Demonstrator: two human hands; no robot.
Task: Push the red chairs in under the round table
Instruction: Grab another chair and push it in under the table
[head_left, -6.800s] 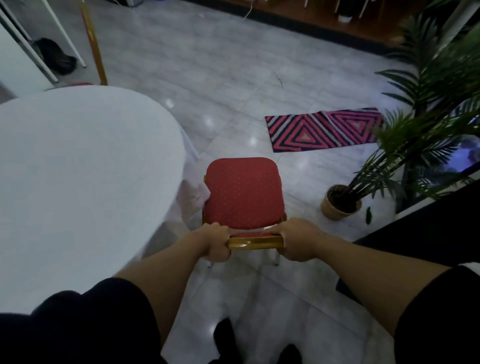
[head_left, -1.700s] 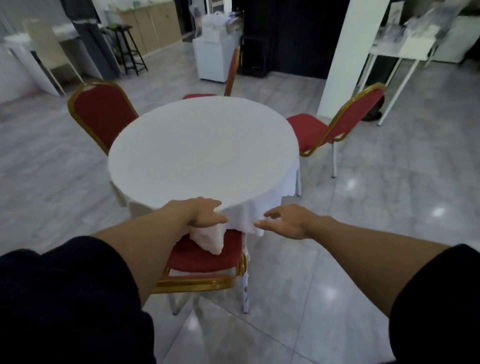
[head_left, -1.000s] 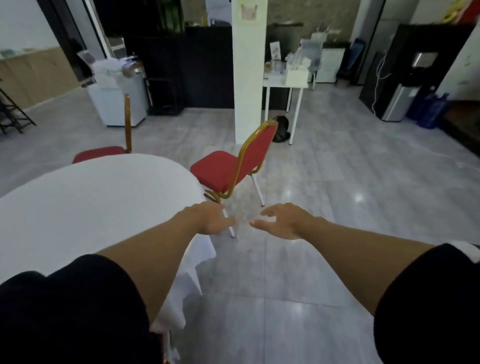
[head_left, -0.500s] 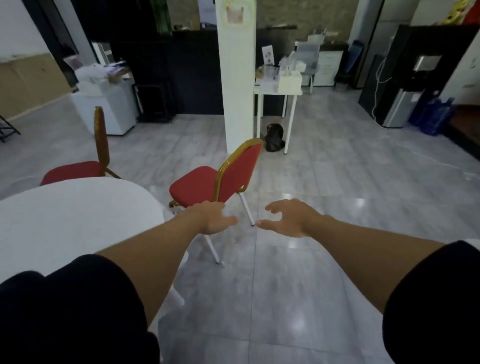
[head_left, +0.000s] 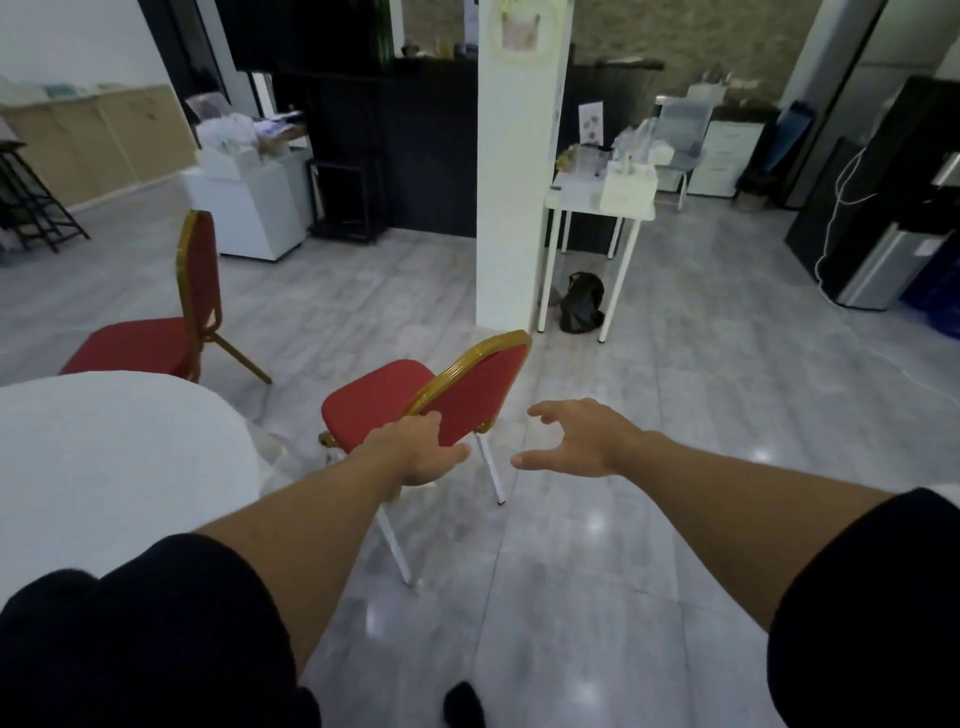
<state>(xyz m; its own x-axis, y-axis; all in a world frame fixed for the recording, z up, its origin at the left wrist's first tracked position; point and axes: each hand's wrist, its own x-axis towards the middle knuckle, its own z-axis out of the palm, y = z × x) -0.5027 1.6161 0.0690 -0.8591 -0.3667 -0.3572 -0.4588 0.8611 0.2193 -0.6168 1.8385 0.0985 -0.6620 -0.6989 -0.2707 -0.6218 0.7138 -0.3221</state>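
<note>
Noted nearer red chair (head_left: 415, 400) off the bench (head_left: 114, 457) edge, backrest toward left hand (head_left: 418, 452), closer, loosely curled; right hand (head_left: 576, 441) spread wide, empty, beside.

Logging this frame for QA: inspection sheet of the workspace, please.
Surface: round table with white cloth, top bare; glossy grey tile floor.
Job's things: near red chair and far red chair, both seats out from under the table.
Clutter: black bag under the small white table.
Hands: left hand at the near chair's backrest, contact unclear; right hand open, apart from it.
Cables: white cord on the dark appliance at right.
Surroundings: white pillar, cabinets, stool.
</note>
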